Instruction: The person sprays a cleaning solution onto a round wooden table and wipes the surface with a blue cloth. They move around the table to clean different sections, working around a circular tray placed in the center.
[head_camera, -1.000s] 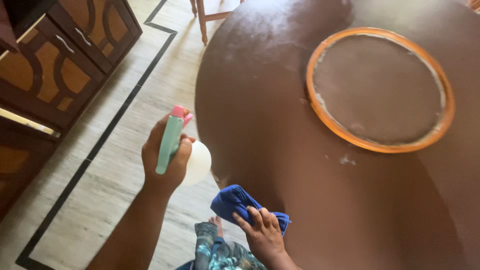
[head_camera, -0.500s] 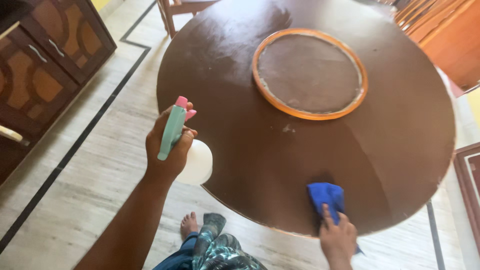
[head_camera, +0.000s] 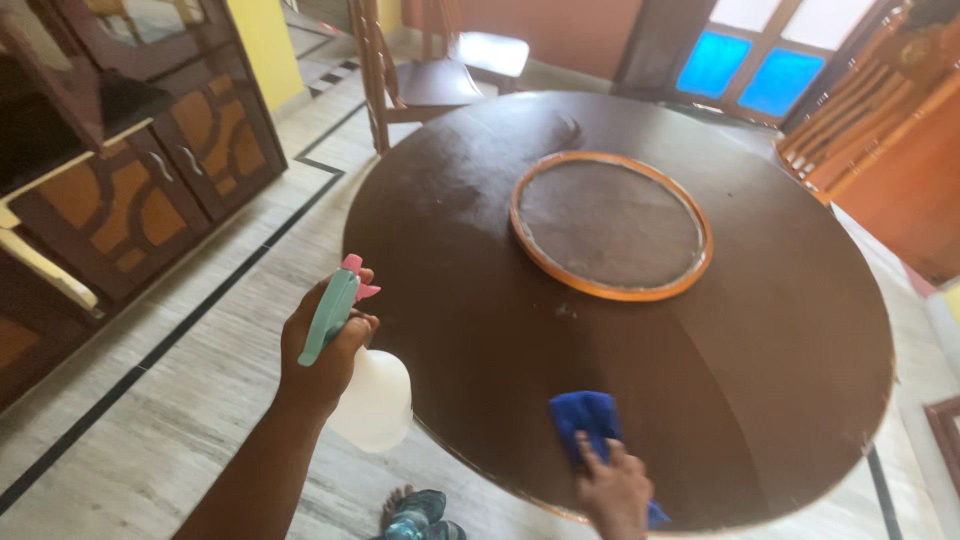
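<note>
My left hand (head_camera: 318, 350) grips a spray bottle (head_camera: 372, 398) with a white body and a green and pink trigger head, held upright just off the near left edge of a round dark brown table (head_camera: 760, 330). My right hand (head_camera: 612, 488) presses a blue cloth (head_camera: 585, 415) flat on the tabletop near its front edge. A round inset disc with an orange wooden rim (head_camera: 611, 225) sits in the middle of the table, with a small pale smear just in front of it.
A brown cabinet with orange panels (head_camera: 130, 200) stands at the left wall. A wooden chair (head_camera: 415, 75) is at the table's far side and more wooden furniture (head_camera: 860, 110) at the right. The floor is pale tile with black lines. My foot shows below.
The view has pulled back and lifted, showing the whole table and room. My right hand slid the cloth from the table's left edge onto its front, then a little left.
</note>
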